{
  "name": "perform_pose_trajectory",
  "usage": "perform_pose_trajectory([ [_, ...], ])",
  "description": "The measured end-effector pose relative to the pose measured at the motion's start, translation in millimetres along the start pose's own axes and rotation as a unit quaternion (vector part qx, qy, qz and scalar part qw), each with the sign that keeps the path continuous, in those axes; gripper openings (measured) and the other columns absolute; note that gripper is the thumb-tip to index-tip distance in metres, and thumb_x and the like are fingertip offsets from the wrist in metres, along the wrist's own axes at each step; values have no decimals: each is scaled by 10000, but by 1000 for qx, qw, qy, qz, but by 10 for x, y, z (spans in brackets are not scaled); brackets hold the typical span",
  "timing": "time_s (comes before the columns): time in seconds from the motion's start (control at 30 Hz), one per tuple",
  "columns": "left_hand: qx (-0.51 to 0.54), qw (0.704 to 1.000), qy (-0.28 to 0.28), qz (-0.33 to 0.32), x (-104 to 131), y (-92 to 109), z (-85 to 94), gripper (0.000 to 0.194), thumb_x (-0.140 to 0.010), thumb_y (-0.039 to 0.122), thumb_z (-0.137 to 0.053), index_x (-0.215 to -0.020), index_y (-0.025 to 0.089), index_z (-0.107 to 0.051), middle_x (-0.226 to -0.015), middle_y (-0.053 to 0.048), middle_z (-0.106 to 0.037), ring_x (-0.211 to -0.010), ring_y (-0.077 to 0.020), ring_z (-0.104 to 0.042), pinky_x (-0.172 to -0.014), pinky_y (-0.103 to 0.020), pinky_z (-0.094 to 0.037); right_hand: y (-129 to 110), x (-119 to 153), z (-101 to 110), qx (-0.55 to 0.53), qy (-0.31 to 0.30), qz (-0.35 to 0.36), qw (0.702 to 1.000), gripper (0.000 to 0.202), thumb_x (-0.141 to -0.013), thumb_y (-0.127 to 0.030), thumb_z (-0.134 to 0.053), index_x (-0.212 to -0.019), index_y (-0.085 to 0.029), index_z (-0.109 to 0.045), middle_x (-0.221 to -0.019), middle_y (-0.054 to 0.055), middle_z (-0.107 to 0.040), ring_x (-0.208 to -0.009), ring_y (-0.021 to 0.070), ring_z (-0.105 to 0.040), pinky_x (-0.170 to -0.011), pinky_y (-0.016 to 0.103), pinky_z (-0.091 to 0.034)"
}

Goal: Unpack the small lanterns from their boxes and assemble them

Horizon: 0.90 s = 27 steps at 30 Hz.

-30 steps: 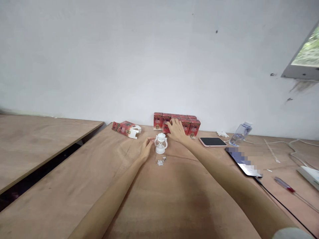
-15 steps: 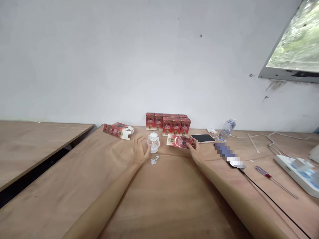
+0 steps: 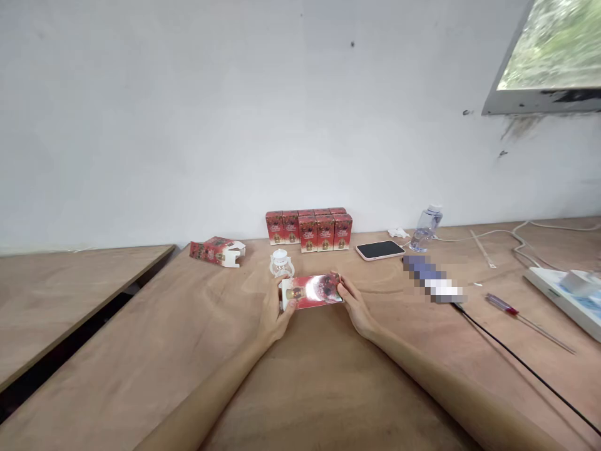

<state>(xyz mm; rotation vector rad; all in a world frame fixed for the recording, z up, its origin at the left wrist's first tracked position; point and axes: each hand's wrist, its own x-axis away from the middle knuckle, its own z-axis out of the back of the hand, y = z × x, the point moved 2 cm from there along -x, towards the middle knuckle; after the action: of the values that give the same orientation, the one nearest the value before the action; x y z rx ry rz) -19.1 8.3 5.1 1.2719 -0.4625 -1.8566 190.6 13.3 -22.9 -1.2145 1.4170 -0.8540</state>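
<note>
Box (image 3: 313,291): level over desk (image 3: 300,388), near side of lantern (image 3: 280,260) | left hand (image 3: 272,319): grip pinching its left end; right hand (image 3: 359,310): grip pinching its right end | likely light, thin card, slick, crushable; best held by end edges | contents hidden | torn box (image 3: 216,250): flaps out, inside unclear | red boxes (image 3: 308,235): upright, look shut

A glossy red carton (image 3: 312,292) printed with pale lettering, a gold lantern motif and a whitish end shines between my hands. Matching red boxes (image 3: 325,233) carry darker florals, gold lanterns and cream bases. A white-and-clear lantern (image 3: 280,264), a pink-edged black phone (image 3: 380,250) and a red-and-clear-handled screwdriver (image 3: 502,304) colour the pinkish-tan, faintly grained table (image 3: 141,351).
</note>
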Motion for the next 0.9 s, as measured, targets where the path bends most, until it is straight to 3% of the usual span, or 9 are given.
perform_pose_trajectory([
  [0.17, 78, 996, 13, 49, 116, 81, 58, 509, -829, 440, -478, -1263, 187, -393, -1271, -128, -500, -1113, -263, -522, -927, -401, -404, 52, -10, -6, -30, -10, -17, 999, 512, -791, -555, -546, -1243, -314, -522, -1331, -6, -514, -1327, 220, -331, -1120, 431, -208],
  [0.37, 177, 975, 9, 130, 79, 62, 35, 526, -799, 440, -543, -1253, 207, -415, -1311, -103, -478, -1081, -225, -552, -902, -345, -439, 78, -26, -22, -50, -4, -16, 999, 529, -775, -569, -558, -1234, -304, -537, -1328, -13, -516, -1349, 218, -289, -1125, 449, -195],
  [0.63, 198, 972, 31, 125, 67, 48, 33, 514, -806, 420, -539, -1263, 218, -417, -1248, -76, -536, -1147, -224, -507, -890, -315, -442, 44, 9, -70, -59, 13, -46, 997, 482, -748, -565, -595, -1149, -298, -604, -1328, -16, -516, -1338, 218, -309, -1130, 418, -195],
  [0.7, 196, 971, 50, 129, 62, 34, 38, 500, -792, 422, -553, -1232, 209, -446, -1200, -69, -567, -1089, -216, -541, -878, -312, -445, 31, 9, -76, -72, 25, -52, 996, 502, -722, -589, -604, -1111, -274, -629, -1262, 10, -574, -1294, 249, -375, -1085, 438, -290],
  [0.8, 196, 962, 107, 157, 51, -19, 60, 396, -809, 467, -496, -1078, 177, -517, -912, -33, -639, -802, -181, -607, -722, -290, -474, -10, 7, -79, -98, 25, -51, 994, 554, -726, -633, -554, -1079, -216, -643, -1124, 66, -648, -1149, 291, -515, -934, 458, -447],
  [0.9, 203, 956, 131, 167, 33, -48, 75, 360, -836, 501, -420, -939, 172, -524, -696, 12, -581, -584, -146, -538, -562, -262, -439, -64, 15, -75, -95, 11, -47, 994, 523, -765, -571, -548, -1169, -240, -575, -1122, 58, -634, -1008, 250, -592, -809, 404, -511],
])
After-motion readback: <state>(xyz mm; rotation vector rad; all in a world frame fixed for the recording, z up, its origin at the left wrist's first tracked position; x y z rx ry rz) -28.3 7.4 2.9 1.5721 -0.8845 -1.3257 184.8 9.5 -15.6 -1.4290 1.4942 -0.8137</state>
